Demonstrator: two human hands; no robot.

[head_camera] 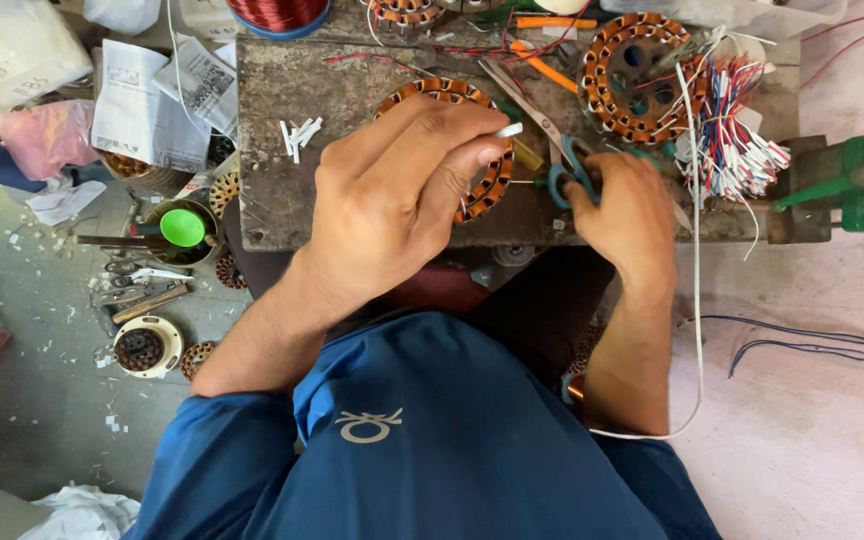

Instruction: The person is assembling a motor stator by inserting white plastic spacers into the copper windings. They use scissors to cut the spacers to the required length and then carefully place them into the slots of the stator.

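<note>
My left hand point(392, 195) pinches a small white strip point(509, 130) between thumb and forefinger, over a round stator with orange-taped copper windings point(482, 190) on a worn low workbench point(282, 180). My right hand point(627, 215) grips the teal handles of a pair of scissors point(542, 125), whose blades point up and to the left across the bench. The left hand covers most of the stator.
A second wound stator point(637, 75) with a bundle of red, white and blue wires point(737, 140) sits at the back right. Cut white strips point(299, 135) lie on the bench. A copper wire spool point(277, 15), papers point(152, 100), tools and a green cap point(183, 228) lie left. A green vise point(852, 180) stands right.
</note>
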